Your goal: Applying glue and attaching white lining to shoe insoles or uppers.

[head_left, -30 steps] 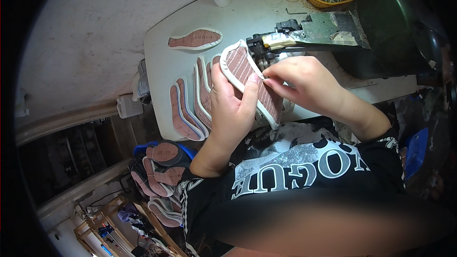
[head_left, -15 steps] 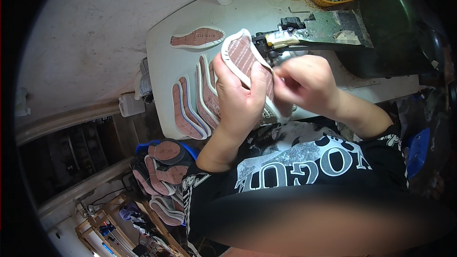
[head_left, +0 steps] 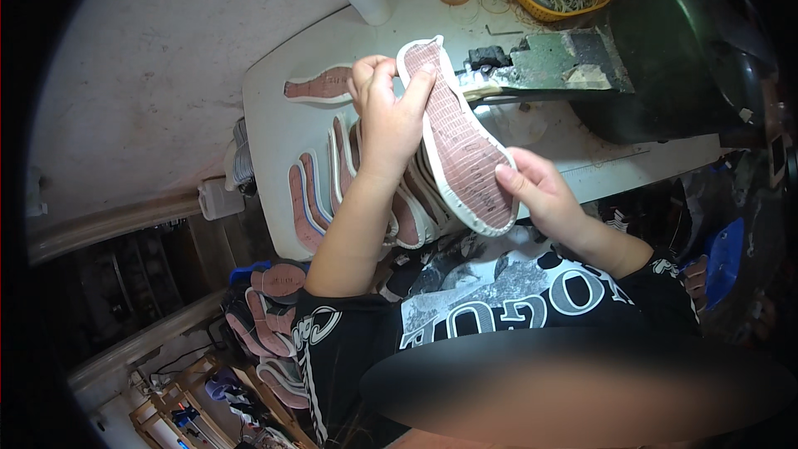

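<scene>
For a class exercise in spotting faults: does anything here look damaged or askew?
The white edging of the held sole pokes up at its top end, breaking the rounded outline. The green machine arm has pale patches, as if worn.

The left hand (head_left: 386, 108), fingers (head_left: 371, 76) bent, reaches farther forward than the right hand (head_left: 549, 193), both thumbs (head_left: 419, 88) extended.
</scene>
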A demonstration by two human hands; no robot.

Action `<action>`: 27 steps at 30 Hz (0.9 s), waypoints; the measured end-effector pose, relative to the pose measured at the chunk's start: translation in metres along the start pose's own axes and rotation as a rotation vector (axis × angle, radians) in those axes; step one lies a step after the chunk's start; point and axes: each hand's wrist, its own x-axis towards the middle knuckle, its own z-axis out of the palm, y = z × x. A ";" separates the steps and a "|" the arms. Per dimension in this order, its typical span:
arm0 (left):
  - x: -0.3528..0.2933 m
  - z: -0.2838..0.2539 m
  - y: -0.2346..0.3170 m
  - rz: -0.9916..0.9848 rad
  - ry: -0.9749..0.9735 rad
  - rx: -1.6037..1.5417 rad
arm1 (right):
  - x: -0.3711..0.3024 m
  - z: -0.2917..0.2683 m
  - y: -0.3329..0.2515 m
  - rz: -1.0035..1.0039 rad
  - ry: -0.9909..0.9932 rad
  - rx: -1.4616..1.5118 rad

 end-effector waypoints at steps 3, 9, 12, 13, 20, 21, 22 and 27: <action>0.005 0.008 0.003 -0.034 -0.059 0.001 | -0.005 0.006 0.001 -0.031 0.064 0.026; 0.009 0.021 0.008 -0.054 -0.125 -0.021 | -0.009 -0.002 0.001 -0.053 0.111 -0.040; 0.013 0.026 0.011 -0.069 -0.156 -0.052 | -0.008 -0.006 -0.007 -0.015 0.100 -0.001; 0.015 0.028 0.010 -0.083 -0.149 -0.070 | -0.006 -0.009 -0.006 -0.015 0.102 -0.001; 0.041 0.042 -0.008 -0.210 -0.137 -0.059 | 0.027 -0.026 0.000 -0.086 0.133 0.144; 0.049 0.046 -0.014 -0.210 -0.138 -0.067 | 0.033 -0.029 0.002 -0.086 0.124 0.141; 0.058 0.048 -0.023 -0.296 -0.221 -0.096 | 0.041 -0.024 0.000 -0.060 0.100 0.301; 0.069 0.016 -0.017 -0.471 -0.344 -0.635 | 0.057 0.010 0.000 -0.122 0.059 0.248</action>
